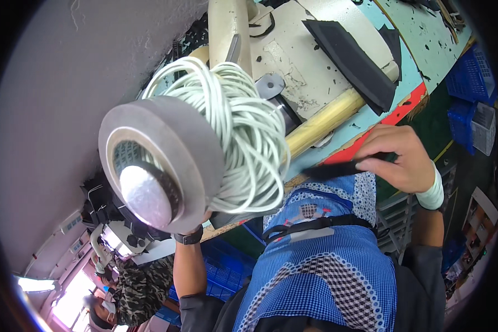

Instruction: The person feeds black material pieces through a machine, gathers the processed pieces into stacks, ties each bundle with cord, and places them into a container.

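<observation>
Right hand pinched a black strip as the left lay mostly hidden

The right hand (399,159) gripped a black strip (337,169) between thumb and fingers, just above the blue checked apron (315,260) and near the table's red edge (406,112). The strip's far end was blurred. A grey drum (202,155) covered most of the left hand (196,227); whether it was spread or closed could not be told. The drum and a coil of pale cord (252,144) also blocked part of the cream machine (228,39), whose top was cut off by the frame. A yellowish rod (326,126) ran partly under black sheets (348,63). Dark scraps dotted the pale green table (431,41). Beyond stood blue crates (470,74), a grey wall (50,122) and a co-worker in camouflage (144,288), partly hidden.
</observation>
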`<act>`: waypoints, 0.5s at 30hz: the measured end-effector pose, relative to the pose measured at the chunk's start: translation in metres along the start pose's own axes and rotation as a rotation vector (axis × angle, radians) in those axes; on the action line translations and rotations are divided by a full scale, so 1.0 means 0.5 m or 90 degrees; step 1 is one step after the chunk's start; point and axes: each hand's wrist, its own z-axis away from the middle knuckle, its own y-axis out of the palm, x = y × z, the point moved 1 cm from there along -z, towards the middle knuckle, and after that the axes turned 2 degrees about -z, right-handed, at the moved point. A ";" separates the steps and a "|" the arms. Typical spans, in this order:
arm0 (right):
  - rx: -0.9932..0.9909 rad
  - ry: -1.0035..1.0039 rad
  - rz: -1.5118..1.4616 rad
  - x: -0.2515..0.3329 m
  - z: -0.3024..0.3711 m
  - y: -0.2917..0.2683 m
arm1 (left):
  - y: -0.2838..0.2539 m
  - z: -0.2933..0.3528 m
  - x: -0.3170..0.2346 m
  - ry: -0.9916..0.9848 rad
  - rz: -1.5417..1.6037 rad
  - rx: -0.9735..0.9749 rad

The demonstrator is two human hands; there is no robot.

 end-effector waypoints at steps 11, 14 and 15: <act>-0.143 -0.055 0.088 0.003 -0.038 0.089 | 0.042 -0.046 -0.117 -0.033 0.025 0.031; -0.026 -0.022 -0.036 0.010 0.000 0.024 | -0.016 0.001 0.062 -0.007 0.021 -0.095; 0.065 -0.022 -0.069 0.007 -0.005 0.012 | -0.014 0.002 0.058 0.006 -0.043 -0.107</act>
